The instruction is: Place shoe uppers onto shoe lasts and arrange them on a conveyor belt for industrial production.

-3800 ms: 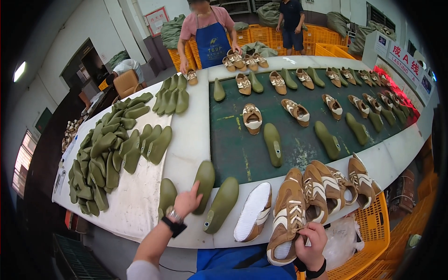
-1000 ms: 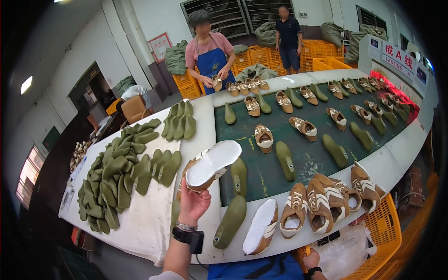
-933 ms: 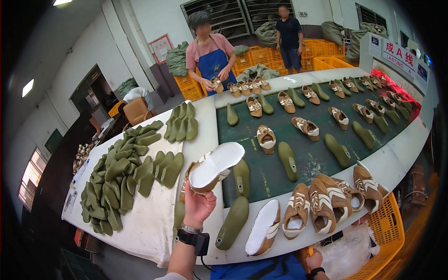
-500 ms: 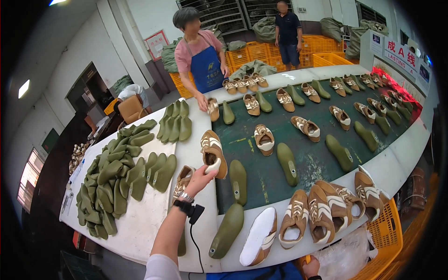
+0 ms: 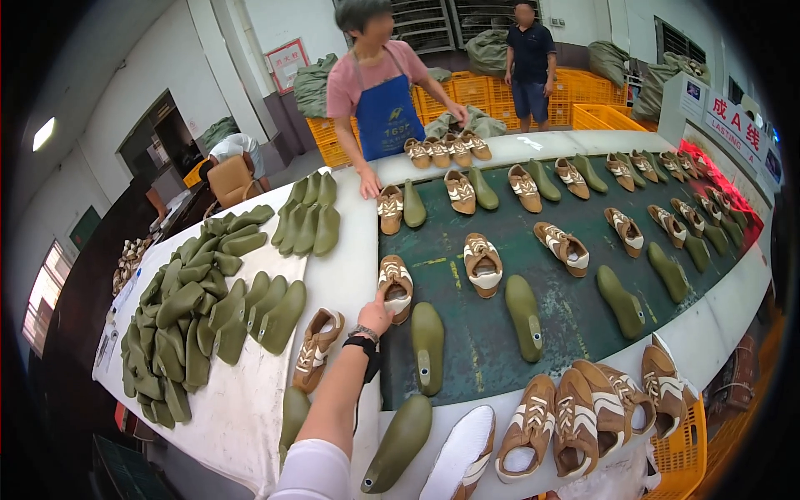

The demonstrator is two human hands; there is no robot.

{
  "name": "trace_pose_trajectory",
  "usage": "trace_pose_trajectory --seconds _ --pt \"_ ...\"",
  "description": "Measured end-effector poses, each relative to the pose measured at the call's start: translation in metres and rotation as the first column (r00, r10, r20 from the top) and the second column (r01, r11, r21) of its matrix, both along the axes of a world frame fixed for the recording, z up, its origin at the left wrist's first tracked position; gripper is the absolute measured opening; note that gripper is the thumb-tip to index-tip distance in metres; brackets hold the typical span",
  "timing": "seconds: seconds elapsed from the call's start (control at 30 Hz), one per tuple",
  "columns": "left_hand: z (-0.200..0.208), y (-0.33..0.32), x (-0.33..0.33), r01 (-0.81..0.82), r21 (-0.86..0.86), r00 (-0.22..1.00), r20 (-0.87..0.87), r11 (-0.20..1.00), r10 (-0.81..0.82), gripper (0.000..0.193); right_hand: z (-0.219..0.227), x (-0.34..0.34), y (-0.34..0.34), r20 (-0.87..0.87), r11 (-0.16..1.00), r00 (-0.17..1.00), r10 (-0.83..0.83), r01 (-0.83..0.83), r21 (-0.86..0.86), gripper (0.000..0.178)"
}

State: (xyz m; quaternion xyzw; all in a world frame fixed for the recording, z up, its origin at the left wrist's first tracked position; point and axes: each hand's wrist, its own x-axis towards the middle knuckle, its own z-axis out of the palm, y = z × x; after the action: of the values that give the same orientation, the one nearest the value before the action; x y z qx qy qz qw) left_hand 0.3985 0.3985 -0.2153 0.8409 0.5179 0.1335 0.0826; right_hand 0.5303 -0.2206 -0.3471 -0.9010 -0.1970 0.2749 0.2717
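My left hand reaches over the near left end of a green conveyor belt. Its index finger is stretched against the side of a brown and white sneaker, which stands on the belt; the other fingers look loosely curled and grip nothing I can see. Just nearer to me lies an olive-green shoe last on the belt. Another sneaker stands on the white tabletop left of my forearm, with a last partly behind the arm. My right hand is out of the picture.
A big pile of lasts covers the left table. Sneakers line the belt's near rim, beside an upturned one with a white sole. Across the belt, a co-worker in a blue apron touches a sneaker. Orange crates stand behind.
The sneaker my left hand gripped by its heel now rests on the belt, the hand having moved forward. My right hand left view. The co-worker's sneaker has been set down; the view shifted slightly.
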Motion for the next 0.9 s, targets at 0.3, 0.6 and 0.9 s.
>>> trace_pose_trajectory --seconds 0.3,0.6,0.9 --pt "0.028 -0.028 -0.161 0.024 0.135 0.950 -0.311 0.990 0.019 0.020 -0.003 0.000 0.012 0.110 0.993 0.993 0.052 -0.063 0.098 0.021" --pt "0.144 -0.157 -0.167 0.423 0.389 0.844 0.160 0.818 -0.512 0.019 0.034 -0.001 -0.021 0.139 0.940 0.956 0.257 -0.281 0.194 0.044" --pt "0.184 -0.333 -0.130 0.750 0.558 0.512 -0.152 0.354 -0.846 0.009 0.279 -0.048 0.045 0.297 0.651 0.901 0.315 -0.433 0.623 0.024"
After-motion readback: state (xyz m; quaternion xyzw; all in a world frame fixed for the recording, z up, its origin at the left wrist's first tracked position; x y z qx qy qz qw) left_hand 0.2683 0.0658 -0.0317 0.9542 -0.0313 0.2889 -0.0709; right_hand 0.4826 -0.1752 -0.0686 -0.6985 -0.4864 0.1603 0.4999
